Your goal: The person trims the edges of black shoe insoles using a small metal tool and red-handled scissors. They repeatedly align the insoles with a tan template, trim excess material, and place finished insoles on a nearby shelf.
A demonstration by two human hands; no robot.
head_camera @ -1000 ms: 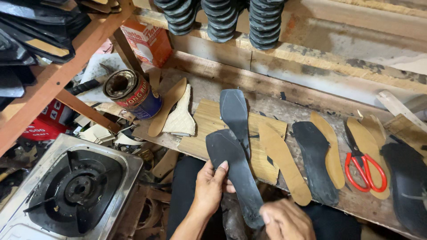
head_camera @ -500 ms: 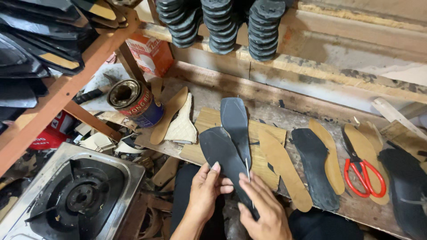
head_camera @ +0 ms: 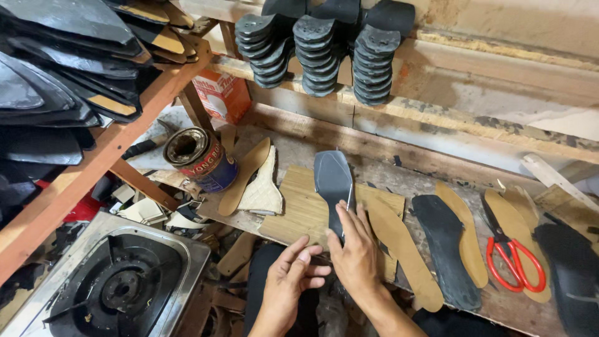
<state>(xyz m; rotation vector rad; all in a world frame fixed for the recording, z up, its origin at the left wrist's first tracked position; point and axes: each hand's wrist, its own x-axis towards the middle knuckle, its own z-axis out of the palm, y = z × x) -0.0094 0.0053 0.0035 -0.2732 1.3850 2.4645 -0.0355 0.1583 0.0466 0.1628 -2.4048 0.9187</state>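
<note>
Soft, even light falls from above, brightest on the pale wall at the upper right of the frame. The lower left corner sits dimmer, shadowed. Focus is sharp centrally; frame edges bend slightly outward.

Three heel stacks point(head_camera: 321, 53); one scissors point(head_camera: 511, 262); one tin point(head_camera: 198, 157); one burner point(head_camera: 121, 288).

I see the sole point(head_camera: 332, 181) lying on the board point(head_camera: 299, 209), with my right hand point(head_camera: 355, 249) on its near end and my left hand point(head_camera: 288, 274) just left of that. A tin point(head_camera: 198, 159) lies further left, scissors point(head_camera: 508, 253) far right, heels point(head_camera: 324, 53) stacked on the shelf behind, and what seems a stove point(head_camera: 118, 287) sits below left.
</note>
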